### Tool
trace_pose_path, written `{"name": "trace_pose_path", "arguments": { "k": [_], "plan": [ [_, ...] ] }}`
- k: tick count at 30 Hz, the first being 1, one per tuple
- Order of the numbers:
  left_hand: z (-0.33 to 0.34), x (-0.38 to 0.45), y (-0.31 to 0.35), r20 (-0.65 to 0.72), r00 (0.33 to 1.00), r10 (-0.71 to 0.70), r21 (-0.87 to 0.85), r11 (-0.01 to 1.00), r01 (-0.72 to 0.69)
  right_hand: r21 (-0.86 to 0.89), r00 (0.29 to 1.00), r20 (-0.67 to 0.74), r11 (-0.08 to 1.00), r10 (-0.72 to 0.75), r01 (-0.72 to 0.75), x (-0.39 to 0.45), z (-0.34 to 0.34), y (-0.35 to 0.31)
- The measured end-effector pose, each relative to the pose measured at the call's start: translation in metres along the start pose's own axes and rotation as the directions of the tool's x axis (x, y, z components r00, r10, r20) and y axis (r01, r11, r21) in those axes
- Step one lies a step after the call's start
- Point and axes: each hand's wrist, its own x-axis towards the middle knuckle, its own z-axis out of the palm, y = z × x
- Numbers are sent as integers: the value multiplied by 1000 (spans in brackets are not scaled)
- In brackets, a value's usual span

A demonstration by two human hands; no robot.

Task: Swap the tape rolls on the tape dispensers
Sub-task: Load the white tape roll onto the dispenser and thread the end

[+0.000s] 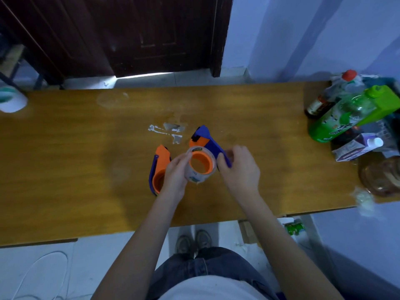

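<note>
Two orange-and-blue tape dispensers lie on the wooden table (65, 169). The left dispenser (159, 167) rests on its side with its orange hub bare. The right dispenser (205, 140) is tilted up, and a clear tape roll (195, 176) sits around its orange hub. My left hand (176, 175) grips that roll from the left side. My right hand (240, 167) holds the right dispenser's blue frame at its near end. A second tape roll is not visible.
Torn tape scraps (167, 131) stick to the table just behind the dispensers. Bottles (339, 118), a green carton and a milk carton (357, 148) crowd the right end. A white roll (12, 100) sits at the far left edge. A glass lid (381, 178) lies at right.
</note>
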Motion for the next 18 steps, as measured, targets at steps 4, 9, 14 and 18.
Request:
{"name": "trace_pose_path", "arguments": {
  "k": [4, 9, 14, 18],
  "plan": [
    [-1, 0, 7, -1, 999, -35, 59, 998, 35, 168, 903, 402, 957, 154, -238, 37, 4, 7],
    [3, -4, 15, 24, 999, 35, 314, 949, -41, 340, 769, 619, 829, 158, -444, 42, 28, 13],
    [7, -5, 23, 100, 994, 46, 580, 809, -95, 385, 784, 585, 780, 207, -493, 32, 52, 19],
    [2, -13, 33, 210, 945, 250, 846, 439, -303, 417, 726, 617, 656, 304, -629, 28, 62, 23]
  ]
}}
